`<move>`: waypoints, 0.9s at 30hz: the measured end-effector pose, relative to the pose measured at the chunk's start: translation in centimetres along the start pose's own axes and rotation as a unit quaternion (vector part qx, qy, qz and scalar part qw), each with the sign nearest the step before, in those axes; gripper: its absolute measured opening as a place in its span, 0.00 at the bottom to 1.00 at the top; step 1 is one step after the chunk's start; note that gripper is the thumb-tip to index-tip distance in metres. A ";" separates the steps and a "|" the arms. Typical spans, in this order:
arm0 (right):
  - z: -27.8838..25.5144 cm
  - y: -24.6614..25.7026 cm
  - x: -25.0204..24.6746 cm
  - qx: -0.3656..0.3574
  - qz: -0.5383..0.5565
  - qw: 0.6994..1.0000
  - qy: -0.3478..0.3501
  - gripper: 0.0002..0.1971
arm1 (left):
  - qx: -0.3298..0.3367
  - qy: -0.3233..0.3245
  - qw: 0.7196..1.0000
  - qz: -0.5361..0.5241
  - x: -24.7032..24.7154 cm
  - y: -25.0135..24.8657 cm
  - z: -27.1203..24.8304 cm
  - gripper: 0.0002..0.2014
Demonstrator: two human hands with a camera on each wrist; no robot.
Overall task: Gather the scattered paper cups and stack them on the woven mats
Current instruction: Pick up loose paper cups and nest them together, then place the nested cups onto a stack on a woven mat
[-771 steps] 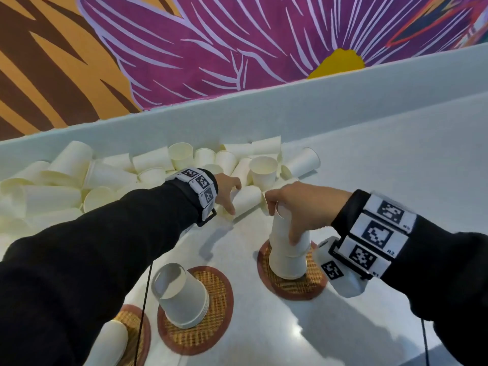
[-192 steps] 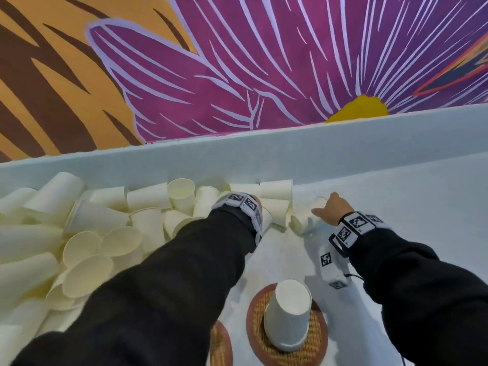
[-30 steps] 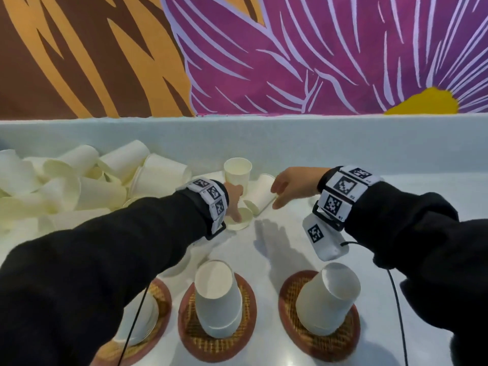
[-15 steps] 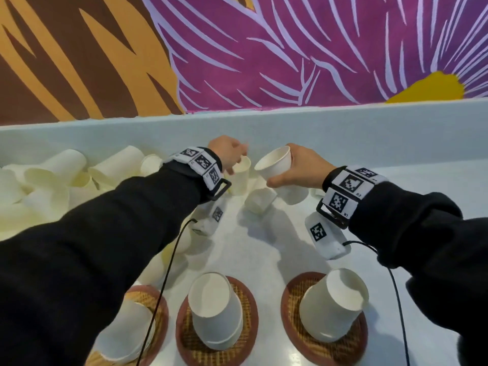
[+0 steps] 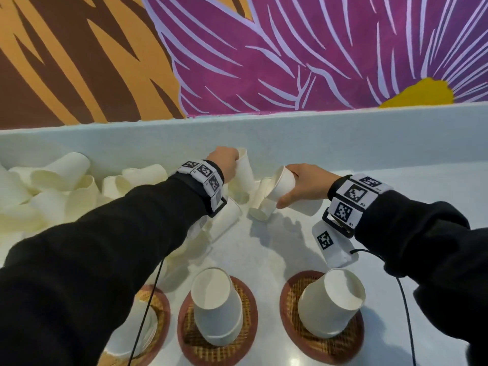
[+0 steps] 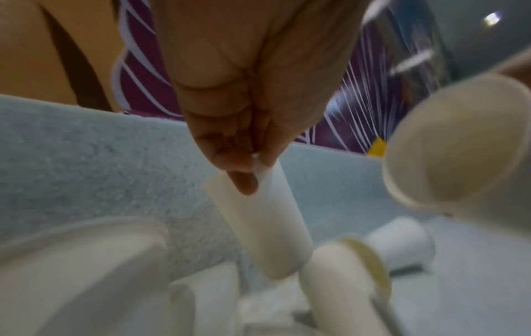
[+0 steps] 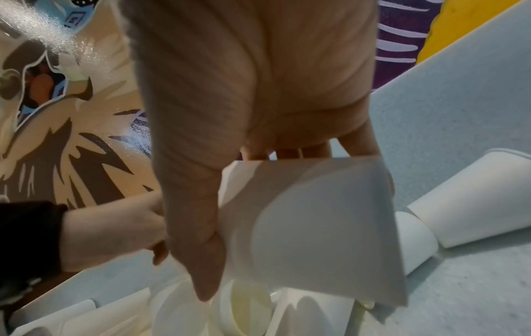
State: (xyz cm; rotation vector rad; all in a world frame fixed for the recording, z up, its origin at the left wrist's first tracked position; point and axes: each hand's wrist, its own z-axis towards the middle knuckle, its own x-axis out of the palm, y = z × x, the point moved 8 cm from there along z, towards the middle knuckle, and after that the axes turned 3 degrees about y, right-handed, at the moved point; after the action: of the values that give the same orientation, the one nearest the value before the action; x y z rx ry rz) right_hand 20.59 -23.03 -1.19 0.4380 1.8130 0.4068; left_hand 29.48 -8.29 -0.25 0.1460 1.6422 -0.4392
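White paper cups. My left hand (image 5: 231,165) pinches the rim of one upright cup (image 5: 244,169) near the back wall; the left wrist view shows thumb and finger on that rim (image 6: 258,169). My right hand (image 5: 289,190) grips a second cup (image 5: 281,182), tilted with its mouth toward the left hand, and wraps its side (image 7: 316,227) in the right wrist view. Three round woven mats lie in front: the middle mat (image 5: 248,331) and right mat (image 5: 290,307) each carry an upturned cup stack (image 5: 215,307) (image 5: 330,305). My left sleeve hides most of the left mat (image 5: 161,310).
A heap of loose cups (image 5: 52,186) lies at the left against the pale back wall (image 5: 343,138). A few cups lie on their sides below the hands (image 5: 260,207). Cables hang from both wrists over the mats. A painted mural rises behind.
A second ago both hands were down among the loose cups. Each has since lifted one cup, and the right hand has tipped its cup toward the left.
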 end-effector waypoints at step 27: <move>-13.7 15.0 -1.6 -0.161 0.118 0.972 -0.124 0.37 | -0.008 0.131 0.939 -0.317 -10.2 0.8 -16.7 0.16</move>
State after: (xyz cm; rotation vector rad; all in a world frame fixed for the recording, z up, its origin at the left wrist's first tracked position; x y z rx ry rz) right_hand 9.16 -11.49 11.16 0.4546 1.4257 0.7647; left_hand 15.54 0.23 10.56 -0.3671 1.9411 -0.9254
